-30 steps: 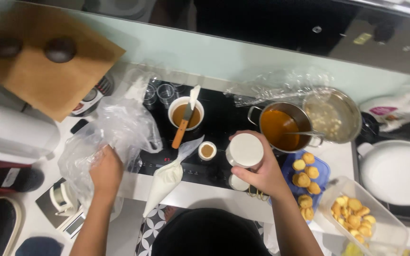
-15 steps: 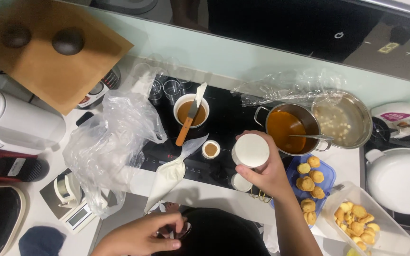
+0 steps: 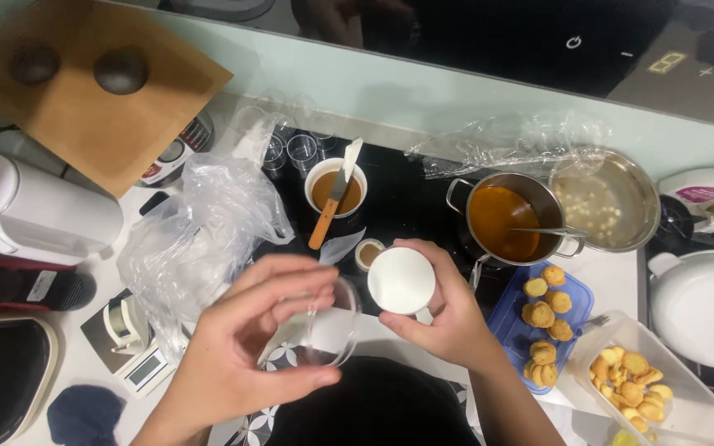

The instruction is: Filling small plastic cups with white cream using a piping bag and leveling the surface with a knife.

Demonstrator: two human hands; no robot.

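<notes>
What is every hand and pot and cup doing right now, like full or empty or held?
left hand: holding a clear glass bowl, which looks empty
right hand: holding a white cup
white mug: holds brown liquid, a wooden-handled spatula resting in it
steel pot: uncovered, orange sauce inside
blue tray: holds fried pieces
clear tub: open, partly filled with fried pieces
plastic bag: crumpled

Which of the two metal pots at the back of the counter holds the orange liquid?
The nearer steel pot, left of the pair, with a utensil resting in it. The wider pot beside it holds pale lumps in lighter liquid.
</notes>
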